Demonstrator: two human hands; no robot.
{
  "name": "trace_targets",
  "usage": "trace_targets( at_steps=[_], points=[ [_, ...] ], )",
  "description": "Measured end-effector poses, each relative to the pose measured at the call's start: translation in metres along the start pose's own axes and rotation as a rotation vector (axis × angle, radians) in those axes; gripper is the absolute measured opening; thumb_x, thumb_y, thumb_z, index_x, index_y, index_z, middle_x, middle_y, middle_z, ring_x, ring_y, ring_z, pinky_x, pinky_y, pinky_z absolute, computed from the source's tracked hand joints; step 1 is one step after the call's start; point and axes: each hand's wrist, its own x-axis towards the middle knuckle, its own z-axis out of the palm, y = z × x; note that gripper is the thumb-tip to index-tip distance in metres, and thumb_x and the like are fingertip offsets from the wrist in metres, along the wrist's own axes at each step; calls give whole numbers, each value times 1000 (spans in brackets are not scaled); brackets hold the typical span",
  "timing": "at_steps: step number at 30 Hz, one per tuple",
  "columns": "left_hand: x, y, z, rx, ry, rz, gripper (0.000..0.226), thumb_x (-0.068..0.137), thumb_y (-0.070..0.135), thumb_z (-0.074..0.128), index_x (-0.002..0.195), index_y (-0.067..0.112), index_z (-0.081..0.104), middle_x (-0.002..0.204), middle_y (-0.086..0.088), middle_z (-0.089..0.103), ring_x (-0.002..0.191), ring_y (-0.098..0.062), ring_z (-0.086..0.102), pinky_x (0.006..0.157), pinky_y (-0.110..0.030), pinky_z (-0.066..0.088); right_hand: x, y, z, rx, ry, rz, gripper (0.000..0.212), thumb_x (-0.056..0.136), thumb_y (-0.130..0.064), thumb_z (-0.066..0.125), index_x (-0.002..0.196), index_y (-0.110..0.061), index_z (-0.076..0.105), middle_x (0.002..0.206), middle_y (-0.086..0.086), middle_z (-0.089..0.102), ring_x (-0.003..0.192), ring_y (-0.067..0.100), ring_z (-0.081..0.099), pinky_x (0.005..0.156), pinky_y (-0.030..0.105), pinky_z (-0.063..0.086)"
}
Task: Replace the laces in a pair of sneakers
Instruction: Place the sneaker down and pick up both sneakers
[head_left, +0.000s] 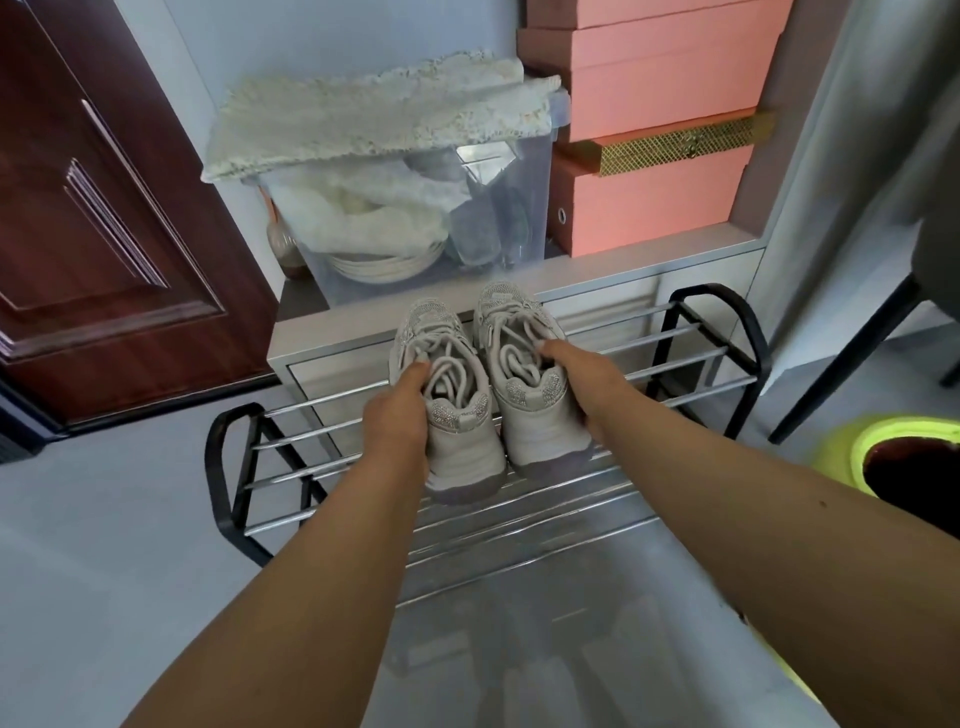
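Head view: you have both arms stretched forward over a shoe rack (711, 332) of chrome bars with black end frames. Two pale grey sneakers stand side by side on its top bars, touching, heels toward you, toes pointing at the wall. Your left hand (397, 410) grips the left sneaker (457, 415) at its collar, thumb curled inside the opening against the laces (452, 364), which are threaded and loosely looped. Your right hand (576, 371) grips the right sneaker (535, 415) from its outer side, fingertips hooked over the collar edge into the opening. Both soles appear to rest on the bars; contact cannot be confirmed. Behind the rack: a clear plastic bin (519, 218) holding plates and cloth, a cream mat (374, 114) draped over its lid. Pink boxes (660, 93) are stacked to the right of the bin. A dark red door (104, 208) stands at left.
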Motion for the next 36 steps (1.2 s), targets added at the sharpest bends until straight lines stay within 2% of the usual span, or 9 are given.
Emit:
trace_targets(
  at_steps=[4,9,14,17,20,26,29,36],
  points=[
    [9,0,4,18,24,-15,45,55,49,75,81,13,70,78,-9,74,76,-30,71,84,-50,56,9,1,1,6,14,-6,73,40,-60,69,94,-11,72,92,8,73,92,29,67,94,47,50],
    [17,0,7,18,30,-43,49,52,51,72,82,12,71,79,-9,75,77,-31,72,83,-51,56,21,2,-1,43,12,28,69,41,-59,70,90,-11,73,89,8,74,93,30,68,96,49,49],
    [23,-2,8,9,36,-68,49,57,52,74,86,13,72,81,-9,75,77,-31,72,83,-51,56,27,6,-2,67,2,72,68,46,-63,71,93,-14,74,91,7,74,94,30,68,96,50,49],
    [23,-2,9,4,32,-71,52,59,53,76,91,11,71,84,-9,75,78,-30,72,82,-49,57,26,8,-2,84,-12,81,78,44,-70,74,99,-14,73,93,6,74,93,29,69,96,48,49],
    [23,-3,7,3,12,-82,64,52,57,76,96,11,70,87,-9,75,79,-30,72,82,-48,56,21,5,-1,82,1,79,91,38,-77,72,103,-13,71,96,5,74,93,27,69,94,44,51],
    [28,-7,6,6,-9,-93,78,38,64,79,96,12,72,87,-10,75,81,-31,72,84,-48,56,15,2,-2,83,9,103,89,41,-77,69,103,-13,71,96,6,74,92,28,69,93,44,51],
    [33,-9,4,25,-15,-103,86,32,68,81,99,14,71,90,-9,75,83,-31,72,85,-49,55,14,2,-3,50,36,107,97,37,-82,67,104,-13,70,99,6,73,94,28,68,94,45,50],
    [31,-5,2,81,-52,-102,88,29,74,79,94,15,73,86,-7,76,83,-30,72,88,-47,54,1,-9,-10,-63,94,78,107,40,-91,54,112,-13,66,111,5,67,101,26,62,97,44,47]
  ],
)
